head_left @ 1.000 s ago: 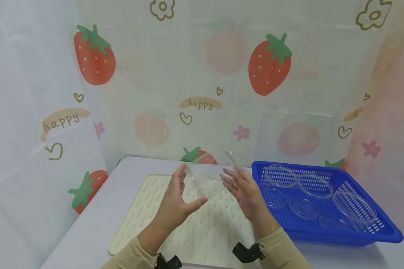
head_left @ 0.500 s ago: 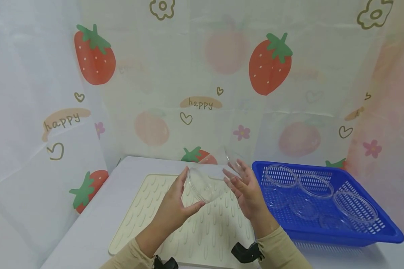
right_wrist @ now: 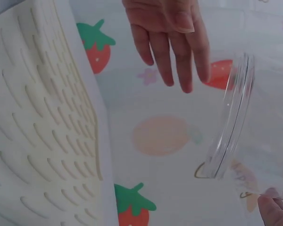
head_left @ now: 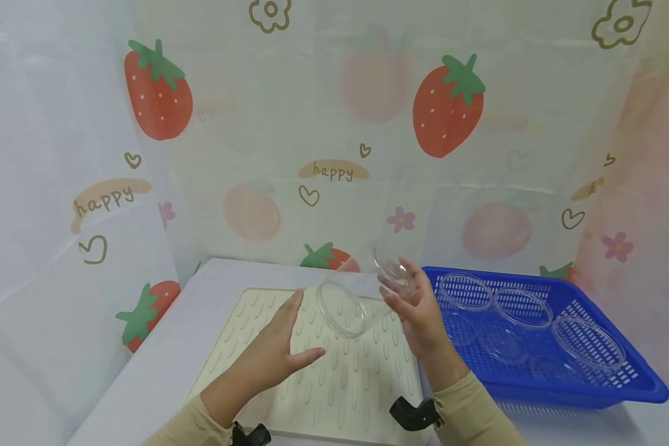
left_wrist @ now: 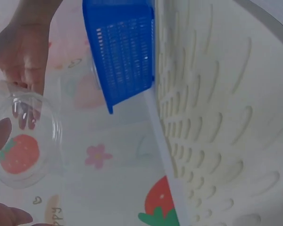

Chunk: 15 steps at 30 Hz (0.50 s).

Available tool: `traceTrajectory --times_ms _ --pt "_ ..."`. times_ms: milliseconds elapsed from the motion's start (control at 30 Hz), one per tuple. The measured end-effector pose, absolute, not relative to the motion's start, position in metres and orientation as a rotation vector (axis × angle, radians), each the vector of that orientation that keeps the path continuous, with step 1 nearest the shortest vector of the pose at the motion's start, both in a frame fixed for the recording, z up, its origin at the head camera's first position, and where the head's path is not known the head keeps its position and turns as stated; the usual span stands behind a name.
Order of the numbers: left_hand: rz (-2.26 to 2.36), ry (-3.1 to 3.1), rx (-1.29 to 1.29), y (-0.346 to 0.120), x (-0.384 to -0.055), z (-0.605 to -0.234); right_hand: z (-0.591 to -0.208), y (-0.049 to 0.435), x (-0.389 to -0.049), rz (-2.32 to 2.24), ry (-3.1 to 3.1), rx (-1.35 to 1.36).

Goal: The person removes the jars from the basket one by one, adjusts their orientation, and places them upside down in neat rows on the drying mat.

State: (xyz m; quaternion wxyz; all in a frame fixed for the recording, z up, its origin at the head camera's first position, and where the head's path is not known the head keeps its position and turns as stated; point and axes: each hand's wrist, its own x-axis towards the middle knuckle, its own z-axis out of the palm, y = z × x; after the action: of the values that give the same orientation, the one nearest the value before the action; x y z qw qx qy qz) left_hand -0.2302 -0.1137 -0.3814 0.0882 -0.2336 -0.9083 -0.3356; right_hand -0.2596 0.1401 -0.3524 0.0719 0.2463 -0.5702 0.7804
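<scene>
Clear jar (head_left: 363, 290) is held in the air above the cream mat, tilted, with its round open mouth turned toward the left and the near side. Right hand (head_left: 420, 314) grips it by the bottom end, with the fingers curved around the base. Left hand (head_left: 273, 350) is open: its thumb and fingers are spread wide on the mouth side, near the jar but, in the head view, apart from it. Below both hands lies the cream mat (head_left: 334, 384), which has many oblong ridges. To the right of the mat stands a blue basket (head_left: 568, 396) with perforated walls. Inside it are three clear containers (head_left: 513, 327), lying with their round rims toward the far side. Mat and basket are both on a white table (head_left: 145, 378). On each wrist, beside the beige sleeves (head_left: 474, 412), a black device (head_left: 415, 414) is visible. Behind the table hangs a pale backdrop (head_left: 334, 99), printed with strawberries, hearts, flowers and the word "happy".
</scene>
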Motion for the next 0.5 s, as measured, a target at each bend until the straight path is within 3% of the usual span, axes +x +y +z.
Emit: traceTrajectory --times_ms 500 --pt "-0.578 -2.973 -0.519 -0.159 -0.232 -0.409 -0.350 0.142 -0.263 2.316 -1.751 0.745"
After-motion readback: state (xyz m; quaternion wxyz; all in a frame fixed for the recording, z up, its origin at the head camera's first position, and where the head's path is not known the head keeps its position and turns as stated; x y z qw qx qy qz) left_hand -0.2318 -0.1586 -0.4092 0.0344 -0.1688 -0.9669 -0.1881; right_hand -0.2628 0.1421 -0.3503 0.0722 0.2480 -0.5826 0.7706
